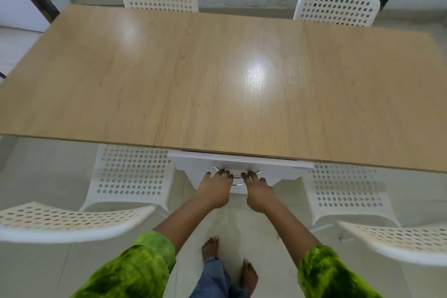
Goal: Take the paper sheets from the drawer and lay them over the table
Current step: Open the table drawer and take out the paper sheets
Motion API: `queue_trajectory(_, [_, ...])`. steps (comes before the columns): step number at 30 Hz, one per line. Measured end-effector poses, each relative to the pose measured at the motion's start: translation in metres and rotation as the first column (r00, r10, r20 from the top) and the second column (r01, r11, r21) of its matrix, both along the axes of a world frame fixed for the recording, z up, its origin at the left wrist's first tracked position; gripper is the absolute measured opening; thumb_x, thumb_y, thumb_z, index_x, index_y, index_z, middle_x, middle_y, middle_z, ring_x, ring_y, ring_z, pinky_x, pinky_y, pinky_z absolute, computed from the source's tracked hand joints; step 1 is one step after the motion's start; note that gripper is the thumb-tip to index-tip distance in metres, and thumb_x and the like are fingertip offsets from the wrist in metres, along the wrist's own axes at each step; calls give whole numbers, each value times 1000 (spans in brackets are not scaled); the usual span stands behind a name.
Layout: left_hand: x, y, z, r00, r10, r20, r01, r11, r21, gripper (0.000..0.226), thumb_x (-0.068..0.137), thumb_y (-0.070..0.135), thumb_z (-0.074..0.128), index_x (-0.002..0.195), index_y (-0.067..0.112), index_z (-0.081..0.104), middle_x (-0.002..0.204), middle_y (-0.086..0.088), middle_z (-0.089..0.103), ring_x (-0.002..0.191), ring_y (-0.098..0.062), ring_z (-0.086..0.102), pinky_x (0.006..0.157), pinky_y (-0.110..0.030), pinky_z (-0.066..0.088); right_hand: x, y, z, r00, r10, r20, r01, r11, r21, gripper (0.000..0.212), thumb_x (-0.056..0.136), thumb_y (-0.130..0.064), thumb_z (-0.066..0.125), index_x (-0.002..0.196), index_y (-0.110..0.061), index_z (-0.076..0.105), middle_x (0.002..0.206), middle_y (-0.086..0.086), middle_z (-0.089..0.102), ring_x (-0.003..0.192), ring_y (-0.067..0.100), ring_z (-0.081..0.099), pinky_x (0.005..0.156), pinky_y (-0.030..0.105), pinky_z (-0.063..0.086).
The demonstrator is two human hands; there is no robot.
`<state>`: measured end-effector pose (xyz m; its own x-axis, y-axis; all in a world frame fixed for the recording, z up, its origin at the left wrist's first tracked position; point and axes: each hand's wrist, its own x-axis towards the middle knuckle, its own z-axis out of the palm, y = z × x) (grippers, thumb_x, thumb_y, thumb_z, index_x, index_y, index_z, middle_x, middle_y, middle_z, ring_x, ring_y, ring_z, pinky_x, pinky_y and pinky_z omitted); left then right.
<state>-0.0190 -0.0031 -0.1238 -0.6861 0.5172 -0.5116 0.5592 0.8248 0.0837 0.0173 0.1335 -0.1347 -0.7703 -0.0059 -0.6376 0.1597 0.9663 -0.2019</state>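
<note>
Tabletop (217,75): pale wood-grain laminate, bare, with two glare patches; a seam runs front to back left of centre. Destination for the sheets.

Chairs: four white perforated plastic ones, two tucked at the far edge, two at the near edge (128,176) (346,189), flanking the person. The near pair leaves a gap; pulling straight back down that gap should keep the drawer off them.

Drawer (242,167): white front under the near table edge, centred, showing only a thin dark slot above it, so barely open, if at all. Paper sheets: not visible; presumably inside.

Left hand (214,189) and right hand (258,191): side by side on the drawer front, fingers curled over the handle, neither carrying anything loose. How firmly each grips cannot be told through the blur.

Handle (238,178): curved metal bar, mostly covered by the fingers.

Step in hand, judged: opening the drawer. Best done with an even pull on both hands so the front does not skew in its runners, slowly, stopping once the sheets are exposed. One hand can then let go to lift the stack flat.
</note>
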Motion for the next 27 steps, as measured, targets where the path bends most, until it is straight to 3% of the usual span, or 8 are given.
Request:
queue_trajectory(4, [14, -11, 27, 945, 133, -299, 3, 910, 415, 30, 88, 13, 39, 106, 9, 62, 102, -7, 62, 90, -24, 60, 74, -32, 46, 12, 7, 39, 929, -220, -296, 170, 968, -186, 38, 91, -7, 41, 127, -14, 51, 128, 8, 56, 108, 24, 56, 81, 32, 46])
queue_trajectory(7, [14, -24, 34, 944, 205, -257, -111, 934, 339, 30, 95, 24, 35, 106, 10, 59, 107, -6, 59, 100, -25, 55, 83, -34, 41, 14, 17, 56, 813, -309, -493, 239, 950, -202, 24, 90, -7, 39, 99, -10, 61, 99, 8, 64, 94, 24, 56, 71, 31, 42])
queue_trajectory(10, [14, -30, 39, 973, 231, -2, -229, 964, 139, 40, 98, 38, 30, 114, 11, 55, 120, -10, 59, 112, -27, 53, 96, -39, 36, 15, 24, 53, 938, -172, -302, 164, 985, -54, 29, 92, -12, 34, 97, -7, 62, 100, 11, 64, 90, 27, 52, 75, 32, 39])
queue_trajectory(14, [19, -32, 50, 916, 320, 242, -352, 930, 103, 52, 98, 46, 29, 117, 9, 60, 114, -16, 64, 103, -29, 57, 85, -34, 42, 27, 31, 41, 971, -222, -88, 205, 964, -168, 30, 93, -16, 36, 78, -3, 59, 85, 14, 58, 76, 24, 48, 67, 28, 35])
queue_trajectory(16, [27, -33, 50, 875, 360, 324, -406, 910, 85, 49, 97, 43, 34, 108, 5, 63, 100, -14, 65, 89, -25, 57, 76, -32, 41, 35, 35, 33, 961, -277, 5, 267, 923, -276, 30, 91, -14, 41, 85, 6, 62, 83, 12, 54, 74, 22, 48, 67, 28, 37])
queue_trajectory(19, [38, -35, 36, 854, 434, 288, -493, 851, 181, 34, 96, 33, 40, 97, 8, 62, 94, -10, 64, 86, -24, 60, 70, -31, 42, 48, 35, 22, 930, -321, 177, 365, 854, -370, 25, 92, -10, 44, 96, 5, 64, 85, 11, 56, 69, 19, 52, 64, 27, 41])
queue_trajectory(23, [39, -38, 17, 812, 583, 25, -557, 763, 327, 39, 94, 26, 43, 127, 5, 45, 130, -14, 44, 115, -30, 46, 91, -41, 45, 51, 40, 1, 899, -428, 98, 429, 810, -399, 24, 91, -5, 42, 70, -10, 54, 73, 2, 48, 73, 20, 47, 63, 26, 35])
queue_trajectory(27, [33, -38, 0, 632, 737, 242, -775, 598, 203, 72, 92, 31, 50, 147, 5, 11, 152, -19, 18, 136, -37, 27, 108, -45, 31, 44, 43, -12, 852, -497, 165, 517, 744, -423, 22, 91, -3, 41, 106, -2, 58, 97, 5, 51, 97, 27, 55, 75, 25, 38])
